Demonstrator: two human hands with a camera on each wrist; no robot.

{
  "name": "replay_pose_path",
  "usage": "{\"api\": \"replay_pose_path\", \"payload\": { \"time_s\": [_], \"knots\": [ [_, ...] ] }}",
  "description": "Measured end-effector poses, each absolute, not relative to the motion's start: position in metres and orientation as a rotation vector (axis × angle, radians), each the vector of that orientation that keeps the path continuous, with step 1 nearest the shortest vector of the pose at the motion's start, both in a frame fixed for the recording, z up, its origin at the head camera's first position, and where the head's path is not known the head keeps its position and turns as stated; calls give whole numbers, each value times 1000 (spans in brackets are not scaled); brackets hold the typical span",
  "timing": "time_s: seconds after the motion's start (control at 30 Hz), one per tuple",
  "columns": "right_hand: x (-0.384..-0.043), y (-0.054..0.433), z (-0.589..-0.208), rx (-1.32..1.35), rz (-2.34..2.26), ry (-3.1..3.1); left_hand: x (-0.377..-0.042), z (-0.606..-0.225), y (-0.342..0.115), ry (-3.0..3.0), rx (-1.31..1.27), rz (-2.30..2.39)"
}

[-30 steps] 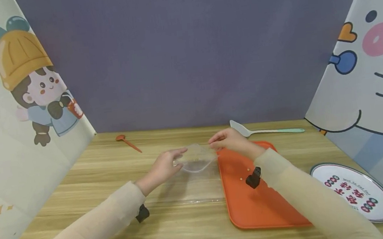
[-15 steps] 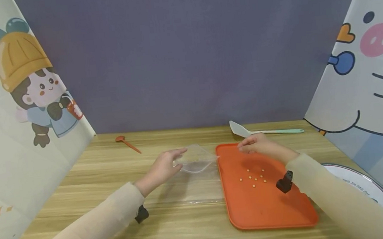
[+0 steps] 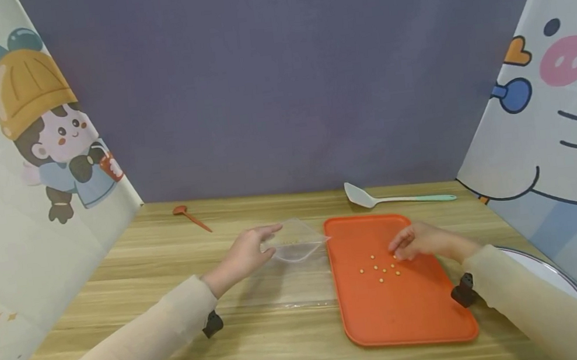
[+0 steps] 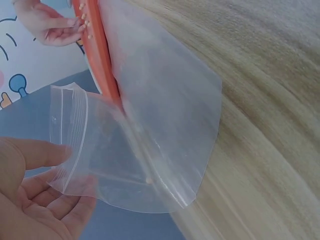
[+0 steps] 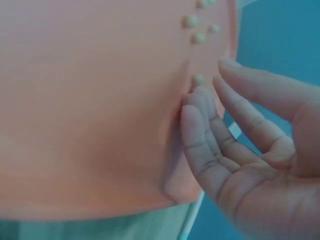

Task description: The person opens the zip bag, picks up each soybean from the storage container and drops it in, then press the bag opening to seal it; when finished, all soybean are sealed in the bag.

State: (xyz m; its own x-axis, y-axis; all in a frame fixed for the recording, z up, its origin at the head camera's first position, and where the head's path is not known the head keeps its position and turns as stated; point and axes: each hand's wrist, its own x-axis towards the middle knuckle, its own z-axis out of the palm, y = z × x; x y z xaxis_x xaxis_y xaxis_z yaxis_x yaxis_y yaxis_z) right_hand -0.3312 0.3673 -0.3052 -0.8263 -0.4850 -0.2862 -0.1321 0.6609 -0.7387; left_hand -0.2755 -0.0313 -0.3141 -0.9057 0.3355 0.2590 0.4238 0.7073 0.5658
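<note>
My left hand (image 3: pixel 246 253) grips a clear zip-lock bag (image 4: pixel 115 150) by its zip edge, thumb on one side and curled fingers on the other. The bag's mouth gapes, and a few small pale beads show inside it; its lower part spreads over the wooden table. On the orange tray (image 3: pixel 402 309) lie several small round beige beads (image 3: pixel 380 280), which look like soybeans. My right hand (image 3: pixel 422 242) is low over the tray's far right part, with thumb and fingers apart. In the right wrist view its fingertips come right beside one bead (image 5: pixel 198 79).
Behind the tray lies a spatula (image 3: pixel 361 196) with a pale green handle. A small red-brown spoon (image 3: pixel 192 218) is at the back left. Right of the tray, a white plate (image 3: pixel 536 271) is partly hidden by my right sleeve. Printed cloth walls (image 3: pixel 279 87) enclose the table.
My right hand has moved from the bag's mouth right and down to the beads on the tray, uncovering them. The left hand and the bag stay almost still.
</note>
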Motion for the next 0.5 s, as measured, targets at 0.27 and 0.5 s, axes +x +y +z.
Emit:
{"api": "replay_pose_path", "payload": {
  "time_s": [0.27,0.5],
  "knots": [
    [-332,370,-317,-430,-976,2464,-274,-314,-31,-2771,-630,-984],
    [-331,369,-323,-438,-1014,2528,-274,-316,-32,-2783,-607,-1015]
  ]
}}
